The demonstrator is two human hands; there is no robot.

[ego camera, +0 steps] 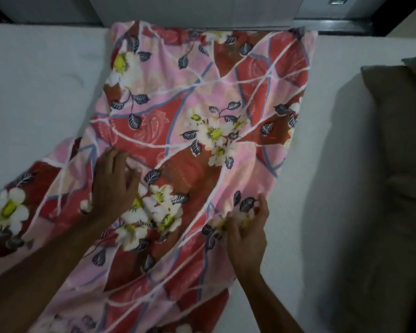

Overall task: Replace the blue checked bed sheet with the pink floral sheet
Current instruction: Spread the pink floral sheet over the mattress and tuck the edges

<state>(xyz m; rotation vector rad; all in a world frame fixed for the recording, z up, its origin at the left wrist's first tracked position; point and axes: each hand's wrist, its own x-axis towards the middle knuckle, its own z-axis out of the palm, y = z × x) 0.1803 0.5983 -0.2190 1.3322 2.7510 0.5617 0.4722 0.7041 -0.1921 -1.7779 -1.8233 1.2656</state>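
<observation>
The pink floral sheet [202, 97] lies on the bare white mattress [39, 92] in a long, partly folded strip. Its far end reaches the head of the bed, against the dark frame [334, 26]. It widens towards the person and spills to the left, where it is rumpled. White mattress shows on both sides of it.

The left hand [114, 183] rests palm down on the sheet near the strip's left side. Its fingers [120, 157] are straight and slightly spread, pointing towards the head of the bed, with the thumb out to the right. It pinches nothing. The outline is a little blurred. Its forearm comes in from the lower left corner and runs diagonally up and right over the crumpled cloth.

The right hand [246, 234] is at the sheet's right edge, nearer the person than the left hand. Its fingers [233, 222] are curled into the cloth and the thumb is raised beside them, so it grips a small bunch of sheet. Creases run up and left from this grip. Its forearm enters from the bottom edge, right of centre, and leans up and left.

A dull brown pillow [399, 121] lies on the mattress at the far right, well apart from the sheet and both hands.
</observation>
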